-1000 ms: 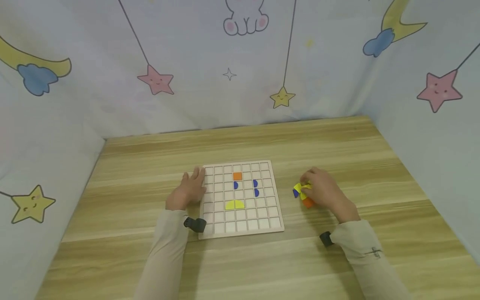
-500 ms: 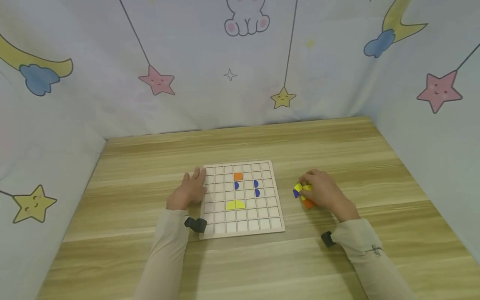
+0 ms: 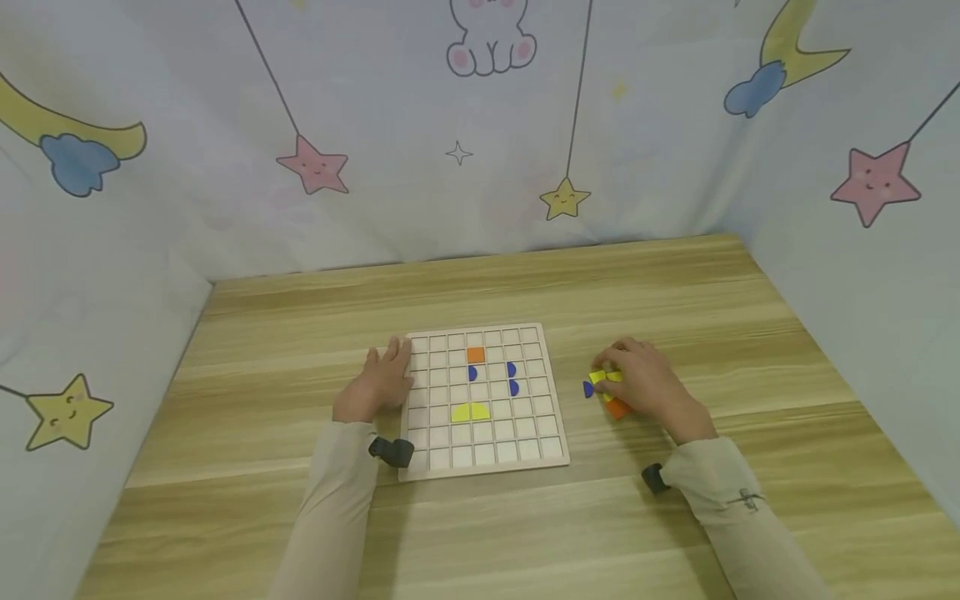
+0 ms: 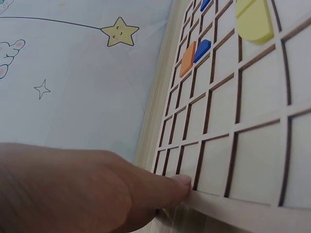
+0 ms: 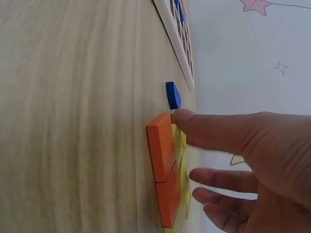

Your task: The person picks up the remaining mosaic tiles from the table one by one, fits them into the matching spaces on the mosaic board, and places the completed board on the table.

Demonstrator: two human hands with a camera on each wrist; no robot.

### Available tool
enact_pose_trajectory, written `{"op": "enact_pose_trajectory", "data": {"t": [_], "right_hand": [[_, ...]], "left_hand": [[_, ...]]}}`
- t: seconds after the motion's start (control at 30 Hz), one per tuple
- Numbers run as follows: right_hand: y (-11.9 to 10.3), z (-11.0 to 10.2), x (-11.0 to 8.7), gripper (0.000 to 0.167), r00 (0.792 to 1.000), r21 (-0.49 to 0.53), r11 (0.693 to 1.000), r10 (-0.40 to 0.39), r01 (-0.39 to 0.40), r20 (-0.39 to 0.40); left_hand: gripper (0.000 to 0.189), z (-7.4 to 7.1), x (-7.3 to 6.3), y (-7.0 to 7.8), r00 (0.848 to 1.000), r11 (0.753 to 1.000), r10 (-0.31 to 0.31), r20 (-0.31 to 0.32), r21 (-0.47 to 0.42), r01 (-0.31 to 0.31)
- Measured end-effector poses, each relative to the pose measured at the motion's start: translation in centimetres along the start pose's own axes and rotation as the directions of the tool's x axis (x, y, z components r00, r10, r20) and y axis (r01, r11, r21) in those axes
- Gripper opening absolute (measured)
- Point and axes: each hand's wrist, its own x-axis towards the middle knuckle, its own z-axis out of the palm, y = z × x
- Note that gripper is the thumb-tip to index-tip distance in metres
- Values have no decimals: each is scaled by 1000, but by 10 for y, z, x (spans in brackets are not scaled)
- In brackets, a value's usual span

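Observation:
A wooden grid board lies on the table. My left hand rests at its left edge, fingers extended; the left wrist view shows a fingertip touching the rim. To the board's right, my right hand hovers low over a small group of pieces. Its thumb touches a yellow piece, while other fingers are loosely bent. Two orange blocks lie side by side beneath. A blue half-round piece sits just left of the yellow piece. The palm hides part of the group.
In the grid sit an orange square, several blue half-rounds and two yellow quarter-rounds joined into a dome. Patterned cloth walls enclose the table at the back and sides.
Beside my right hand, the blue half-round has turned and shifted slightly left, away from the yellow piece, which now lies straighter. My left hand and the board stay as they were.

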Motion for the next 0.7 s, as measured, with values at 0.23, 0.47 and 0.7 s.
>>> {"op": "enact_pose_trajectory", "data": {"t": [0.23,0.47,0.7], "right_hand": [[0,5,1,24,999,-6,1000,-24,24,-41],[-1,4,0,29,1000,38,999,-29,29,6],[-1,-1,1,26,999,60,998,-28,26,37]], "left_hand": [[63,0,0,0,1000,1000,9,-11,16,-9],[63,0,-1,1,1000,1000,8,-10,11,-8],[63,0,1,-1,1000,1000,13,-6,19,-13]]}}
